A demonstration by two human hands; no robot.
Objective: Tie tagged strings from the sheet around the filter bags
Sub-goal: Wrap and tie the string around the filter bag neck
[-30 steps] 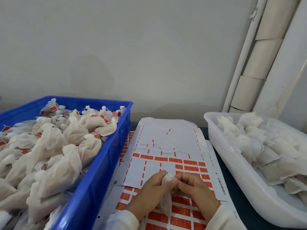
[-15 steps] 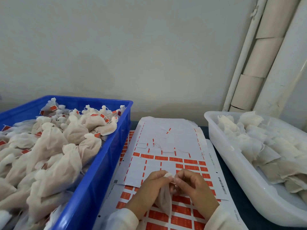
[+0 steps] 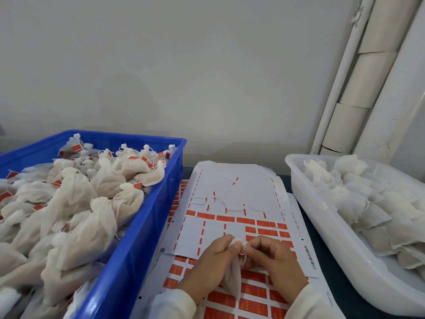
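A single filter bag (image 3: 232, 276) is held over the near end of the sheet (image 3: 236, 199), its gathered neck gripped by the curled fingers (image 3: 226, 246) of the left hand (image 3: 208, 263), its body hanging below between both wrists. The right hand (image 3: 273, 261) is pressed close against the neck, its fingers curled and pinching at a thin string (image 3: 242, 253) there. Little open room is left at either side: the blue crate (image 3: 138, 256), heaped with tied bags (image 3: 76, 212), is set hard against the sheet's left edge, and the white tub (image 3: 322, 238) of untied bags (image 3: 368, 203) is seen close on the right, a dark strip of bench (image 3: 331, 268) showing between. Farther off, the sheet's stripped rows are shown reaching toward the wall (image 3: 184, 77).
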